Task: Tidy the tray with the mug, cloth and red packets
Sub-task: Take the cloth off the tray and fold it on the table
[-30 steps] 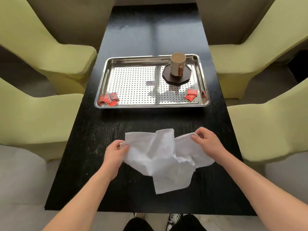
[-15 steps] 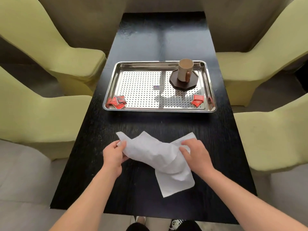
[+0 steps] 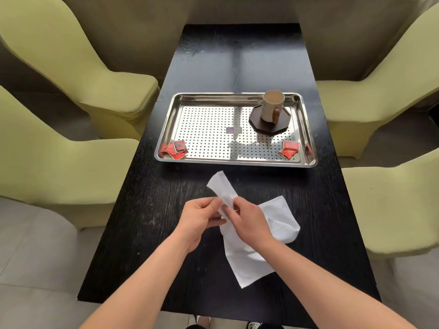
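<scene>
A white cloth (image 3: 251, 252) lies crumpled on the black table, nearer to me than the steel tray (image 3: 234, 97). My left hand (image 3: 202, 216) and my right hand (image 3: 249, 222) meet over the cloth, both pinching one bunched corner that sticks up toward the tray. On the perforated tray a beige mug (image 3: 272, 108) with a brown handle stands upright on a dark octagonal coaster (image 3: 261, 125) at the far right. Red packets (image 3: 174, 149) lie in the near left corner, and more red packets (image 3: 289, 149) in the near right corner.
The black table (image 3: 154, 198) is narrow and long. Yellow-green chairs stand close on both sides, such as a chair (image 3: 59, 143) at the left and a chair (image 3: 389, 205) at the right. A small label (image 3: 234, 130) sits at the tray's middle.
My hands have come together from a wide spread and now pinch the same corner of the cloth. The cloth has folded in and its free part trails to the right.
</scene>
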`<move>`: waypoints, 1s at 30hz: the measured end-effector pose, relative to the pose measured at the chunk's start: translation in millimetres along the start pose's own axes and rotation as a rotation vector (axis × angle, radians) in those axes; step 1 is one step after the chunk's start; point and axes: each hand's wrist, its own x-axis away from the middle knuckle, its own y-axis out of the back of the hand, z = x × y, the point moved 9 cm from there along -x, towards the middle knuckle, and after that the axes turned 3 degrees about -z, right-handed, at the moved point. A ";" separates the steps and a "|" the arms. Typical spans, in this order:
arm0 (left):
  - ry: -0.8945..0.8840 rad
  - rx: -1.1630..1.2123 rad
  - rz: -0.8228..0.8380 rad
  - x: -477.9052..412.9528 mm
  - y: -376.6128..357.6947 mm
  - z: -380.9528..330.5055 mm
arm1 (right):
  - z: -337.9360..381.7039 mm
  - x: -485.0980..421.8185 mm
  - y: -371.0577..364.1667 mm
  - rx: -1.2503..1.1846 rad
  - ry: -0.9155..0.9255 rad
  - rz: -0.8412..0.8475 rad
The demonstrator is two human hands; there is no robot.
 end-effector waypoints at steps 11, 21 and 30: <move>0.016 0.185 -0.574 -9.5 114.3 0.3 | -47.7 -31.9 117.6 -0.500 -0.299 -0.298; -0.052 0.148 -0.731 17.9 190.1 13.5 | 22.7 -109.7 163.5 -0.119 -0.051 -0.181; 0.145 0.191 -0.791 16.8 216.8 63.0 | -23.2 -142.2 37.3 0.238 -0.175 0.025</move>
